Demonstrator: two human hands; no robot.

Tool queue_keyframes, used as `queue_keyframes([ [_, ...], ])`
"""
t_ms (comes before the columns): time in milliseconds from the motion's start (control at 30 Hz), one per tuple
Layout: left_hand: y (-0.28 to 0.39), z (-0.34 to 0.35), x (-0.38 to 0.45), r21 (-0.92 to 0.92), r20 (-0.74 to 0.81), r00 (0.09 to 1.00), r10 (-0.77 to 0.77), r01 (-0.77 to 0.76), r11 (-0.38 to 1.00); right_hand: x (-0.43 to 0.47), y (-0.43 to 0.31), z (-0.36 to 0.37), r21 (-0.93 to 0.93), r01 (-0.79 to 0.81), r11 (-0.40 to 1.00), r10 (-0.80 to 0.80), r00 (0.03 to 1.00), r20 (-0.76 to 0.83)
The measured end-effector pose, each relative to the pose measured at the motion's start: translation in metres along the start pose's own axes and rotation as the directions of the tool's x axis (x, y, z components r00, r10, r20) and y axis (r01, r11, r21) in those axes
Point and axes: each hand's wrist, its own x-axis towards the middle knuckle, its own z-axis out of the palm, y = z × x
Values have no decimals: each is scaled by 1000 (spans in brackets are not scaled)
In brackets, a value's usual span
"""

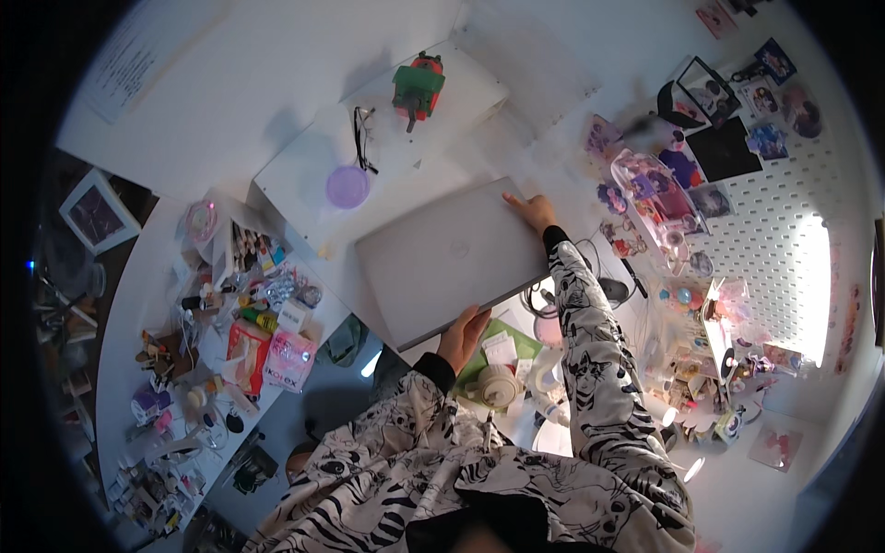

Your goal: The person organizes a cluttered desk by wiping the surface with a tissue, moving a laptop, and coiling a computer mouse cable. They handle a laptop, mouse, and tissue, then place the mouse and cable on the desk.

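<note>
A closed grey laptop [449, 256] with a round logo on its lid lies tilted across the view. My left hand [464, 340] grips its near long edge, with the fingers partly hidden beneath. My right hand [531, 211] holds the far right corner, its thumb on the lid. Beyond the laptop, on a white surface, are a round purple lid or dish [348, 187], a pair of eyeglasses [362, 142] and a green and red toy-like object [419, 88]. Close to my left hand stands a cream teapot [497, 386] on a green mat [527, 346].
Cosmetics, pens and packets, among them a pink Kotex pack [291, 361], crowd the left desk [135, 297]. On the right are a black computer mouse [612, 290], loose cables, figurines and a white pegboard [753, 242] beside a bright lamp. A framed picture [99, 211] is at far left.
</note>
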Motion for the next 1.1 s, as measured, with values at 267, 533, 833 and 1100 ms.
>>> queue_keyframes([
  [267, 15, -2, 58, -29, -10, 993, 118, -118, 993, 51, -27, 21, 55, 134, 989, -133, 991, -24],
  [533, 44, 3, 104, 23, -42, 974, 225, -224, 974, -2, -29, 48, -37, 334, 942, -259, 650, -714],
  [833, 73, 18, 148, 24, -17, 956, 294, -294, 956, -23, -30, 115, 745, 208, 634, -58, 973, -223],
  [1100, 75, 15, 158, -37, -16, 968, 252, -252, 967, -4, -33, 122, 618, 146, 773, 32, 963, -268],
])
